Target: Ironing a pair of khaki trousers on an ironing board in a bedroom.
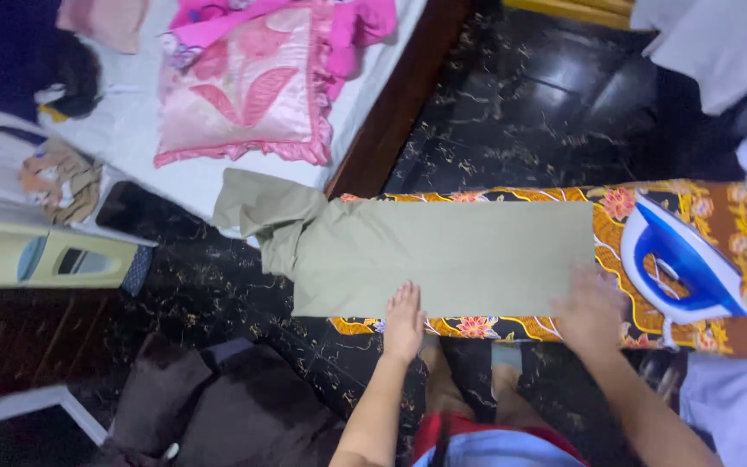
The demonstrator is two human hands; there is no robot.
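- Currently, cloth (451,255) lies flat along the ironing board (719,333), one end bunched and hanging off the far-left edge.
- Left hand (404,320): open, palm down on the near hem, gripping nothing.
- Right hand (590,307): blurred; appears flat on the near right corner.
- Iron (680,259) rests just beside the right end.
- Smooth outward with flat palms; keep edges aligned.

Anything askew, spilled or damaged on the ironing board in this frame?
Nothing spilled or damaged. The olive-green folded cloth lies flat under the left hand and right hand, but its left end hangs bunched off the floral-covered ironing board. The blue-and-white iron rests at the board's right end.
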